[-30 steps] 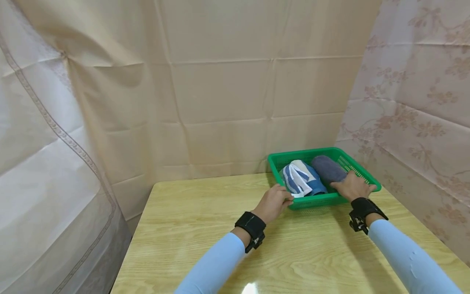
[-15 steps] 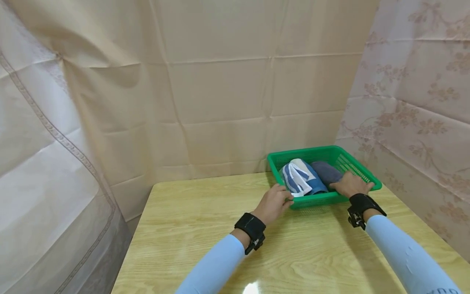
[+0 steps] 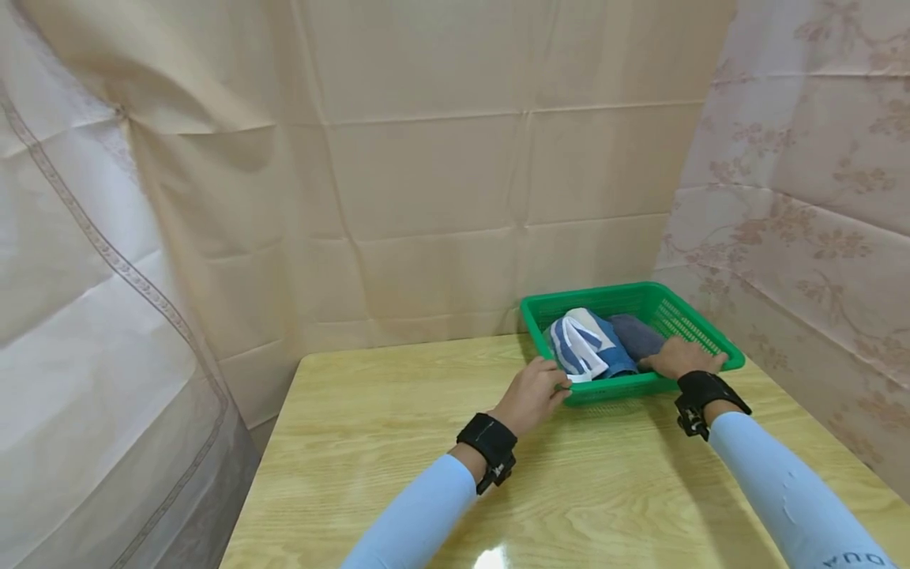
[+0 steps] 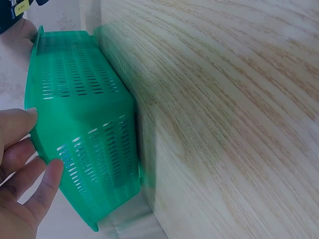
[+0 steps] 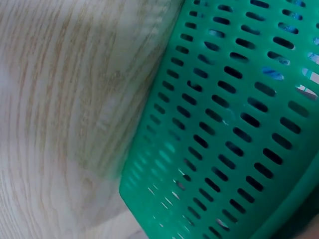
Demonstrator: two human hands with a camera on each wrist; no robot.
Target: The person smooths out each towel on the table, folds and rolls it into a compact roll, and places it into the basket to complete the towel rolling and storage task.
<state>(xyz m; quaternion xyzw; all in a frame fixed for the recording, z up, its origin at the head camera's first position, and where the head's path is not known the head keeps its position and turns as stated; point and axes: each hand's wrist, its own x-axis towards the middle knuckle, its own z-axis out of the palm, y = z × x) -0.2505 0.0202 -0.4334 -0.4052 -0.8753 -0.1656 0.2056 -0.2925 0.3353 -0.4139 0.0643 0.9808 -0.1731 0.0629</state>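
Note:
A green plastic basket [image 3: 618, 389] stands on the table's far right part. Inside lie a blue-and-white striped cloth bundle [image 3: 584, 344] and, to its right, a dark grey rolled towel [image 3: 635, 336]. My left hand [image 3: 529, 395] grips the basket's rim at the near left corner; in the left wrist view its fingertips [image 4: 52, 174] touch the green wall. Over the near rim reaches my right hand [image 3: 684, 359], holding the near end of the grey rolled towel, its fingers partly hidden. The right wrist view mostly shows the slotted basket wall [image 5: 224, 124].
The wood-grain table [image 3: 398, 442] spreads to the left and in front of the basket. A beige cloth [image 3: 426, 182] hangs behind it, and a flowered curtain [image 3: 803, 237] runs close along the right side.
My right hand has shifted slightly, and the grey rolled towel sits lower in the basket, with less of it showing. The left hand has stayed at the corner.

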